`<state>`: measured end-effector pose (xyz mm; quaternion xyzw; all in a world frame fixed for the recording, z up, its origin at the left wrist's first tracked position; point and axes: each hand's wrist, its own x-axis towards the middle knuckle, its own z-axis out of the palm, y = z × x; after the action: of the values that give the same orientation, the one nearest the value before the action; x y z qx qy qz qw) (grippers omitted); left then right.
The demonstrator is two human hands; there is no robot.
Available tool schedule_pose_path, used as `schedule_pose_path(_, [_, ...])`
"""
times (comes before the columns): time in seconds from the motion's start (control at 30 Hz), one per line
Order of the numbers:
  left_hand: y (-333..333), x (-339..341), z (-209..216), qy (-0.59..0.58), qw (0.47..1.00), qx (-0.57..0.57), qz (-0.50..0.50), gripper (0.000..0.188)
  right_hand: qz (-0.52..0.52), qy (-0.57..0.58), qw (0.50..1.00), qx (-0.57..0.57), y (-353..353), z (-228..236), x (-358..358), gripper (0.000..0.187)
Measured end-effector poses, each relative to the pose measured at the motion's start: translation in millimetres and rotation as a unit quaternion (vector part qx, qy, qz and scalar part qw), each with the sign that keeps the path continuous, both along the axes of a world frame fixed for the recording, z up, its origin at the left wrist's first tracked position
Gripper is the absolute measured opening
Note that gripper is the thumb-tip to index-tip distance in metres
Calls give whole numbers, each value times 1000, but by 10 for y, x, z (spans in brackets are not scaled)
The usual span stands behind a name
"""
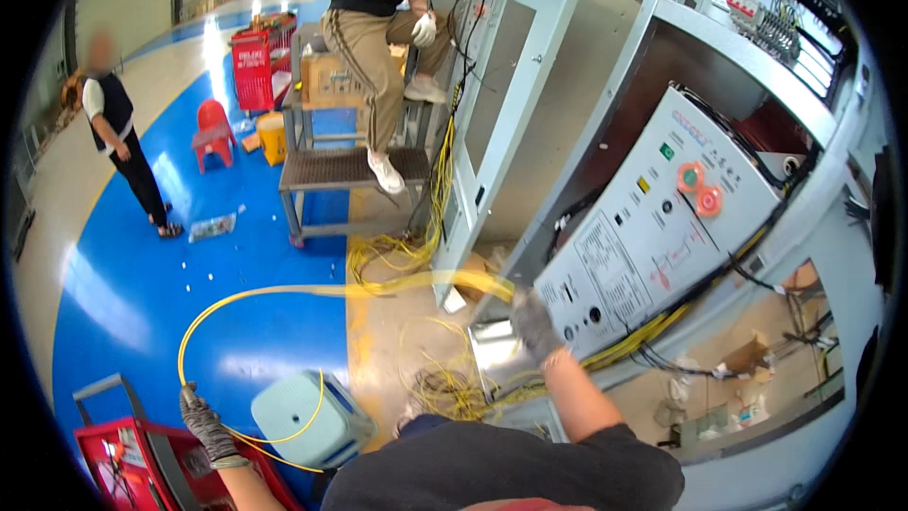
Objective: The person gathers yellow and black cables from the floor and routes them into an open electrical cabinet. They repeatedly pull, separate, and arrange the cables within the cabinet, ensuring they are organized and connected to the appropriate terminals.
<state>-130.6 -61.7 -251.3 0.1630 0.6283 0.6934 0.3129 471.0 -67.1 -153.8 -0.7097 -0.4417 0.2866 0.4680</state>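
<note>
My left hand (pixel 206 428), in a grey work glove, grips a long yellow wire (pixel 255 295) low on the left, above a red cart (pixel 132 459). The wire loops up and across to my right hand (pixel 532 322), also gloved, which holds its blurred far part next to the open grey electrical cabinet (pixel 662 227). A white control panel (pixel 653 218) with round orange knobs hangs on the cabinet's open door. More yellow wires (pixel 454 388) lie tangled on the floor below my right hand.
A pale green plastic stool (pixel 307 421) stands beneath the wire loop. A person sits on a metal step platform (pixel 345 175) at the back beside another cabinet door (pixel 501 104). Another person stands at far left on the blue floor (pixel 142 265). Red stool and red basket behind.
</note>
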Motion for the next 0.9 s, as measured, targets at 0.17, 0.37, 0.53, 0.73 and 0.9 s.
schedule_pose_path(0.17, [1074,672,727,86,987,100,-94,35,16,-95,975,-201,-427,-1567,420,36])
schedule_pose_path(0.37, [2428,2004,1328,278,898,106,-324,28,165,-273,906,-277,-885,-2647,1226,39])
schedule_pose_path(0.53, [2794,3414,2480,349,715,211,-567,22,114,-433,855,-263,-464,-1787,1271,46])
schedule_pose_path(0.73, [2785,4843,2758,412,384,399,-724,17,28,-116,969,217,1001,996,522,55])
schedule_pose_path(0.9, [3668,5388,2487,343,363,343,-796,23,30,-226,967,118,1087,1122,628,26])
